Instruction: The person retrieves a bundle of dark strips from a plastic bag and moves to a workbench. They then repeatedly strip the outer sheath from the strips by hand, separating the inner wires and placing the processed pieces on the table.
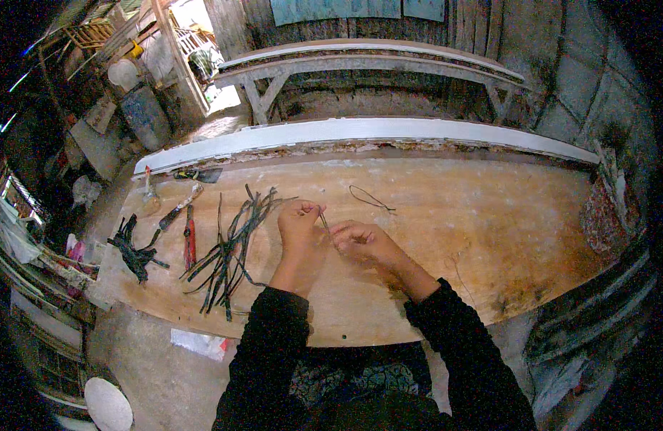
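My left hand [300, 221] is closed, its thumb and finger pinching a thin dark strip [323, 218] over the middle of the wooden table. Just to the right and a little nearer, my right hand [365, 240] pinches the strip's lower end. The short piece between the hands runs slanted. Beside my left hand lies a loose heap of long dark strips [234, 246], crossing one another. Beyond my right hand, a thin dark loop [371, 200] rests flat on the tabletop [503, 230].
To the left lie a red tool [190, 241], a knife-like tool [179, 208], a black-and-yellow tool [196, 174] and a bundle of black strips [135, 248]. A long white board [367, 131] runs along the far edge. Behind it stands a bench [374, 65].
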Action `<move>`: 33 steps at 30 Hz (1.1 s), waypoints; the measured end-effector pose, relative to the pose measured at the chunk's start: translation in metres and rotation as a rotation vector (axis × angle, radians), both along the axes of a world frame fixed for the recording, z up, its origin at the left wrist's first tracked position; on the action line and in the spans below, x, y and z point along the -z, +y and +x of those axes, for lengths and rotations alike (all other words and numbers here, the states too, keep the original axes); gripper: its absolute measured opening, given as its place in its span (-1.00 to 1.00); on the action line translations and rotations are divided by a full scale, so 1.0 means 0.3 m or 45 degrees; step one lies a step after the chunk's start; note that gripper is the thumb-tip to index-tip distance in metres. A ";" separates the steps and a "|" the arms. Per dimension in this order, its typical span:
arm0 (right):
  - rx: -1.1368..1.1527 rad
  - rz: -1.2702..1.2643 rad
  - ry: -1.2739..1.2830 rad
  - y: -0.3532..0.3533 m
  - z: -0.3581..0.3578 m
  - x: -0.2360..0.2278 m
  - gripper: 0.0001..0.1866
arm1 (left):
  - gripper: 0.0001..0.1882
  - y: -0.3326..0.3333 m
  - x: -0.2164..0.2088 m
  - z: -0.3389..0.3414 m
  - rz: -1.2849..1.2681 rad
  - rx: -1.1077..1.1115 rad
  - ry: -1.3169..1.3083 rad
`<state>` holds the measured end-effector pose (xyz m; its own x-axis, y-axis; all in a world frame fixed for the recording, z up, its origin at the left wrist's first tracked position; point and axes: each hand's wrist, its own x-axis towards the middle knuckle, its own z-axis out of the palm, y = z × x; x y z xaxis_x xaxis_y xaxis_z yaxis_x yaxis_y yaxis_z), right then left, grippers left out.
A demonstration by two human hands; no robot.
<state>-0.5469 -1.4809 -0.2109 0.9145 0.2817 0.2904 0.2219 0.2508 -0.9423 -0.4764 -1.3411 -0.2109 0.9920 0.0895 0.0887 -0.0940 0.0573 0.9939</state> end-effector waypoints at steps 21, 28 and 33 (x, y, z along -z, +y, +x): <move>1.182 -0.659 -0.160 -0.162 0.117 0.063 -0.86 | -0.88 -0.111 0.010 -0.149 0.253 1.216 -0.132; 1.202 -0.592 -0.049 -0.234 0.164 0.132 -0.88 | -0.87 -0.088 -0.038 -0.130 0.194 0.886 -0.034; 0.967 -0.435 0.056 -0.172 0.086 0.022 -0.88 | -0.91 -0.014 0.001 -0.012 0.251 0.189 -0.075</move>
<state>-0.5212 -1.5326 -0.2176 0.8997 -0.3500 0.2607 0.1768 -0.2539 -0.9509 -0.4799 -1.3454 -0.2112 0.9856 -0.0812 0.1482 -0.1572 -0.1198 0.9803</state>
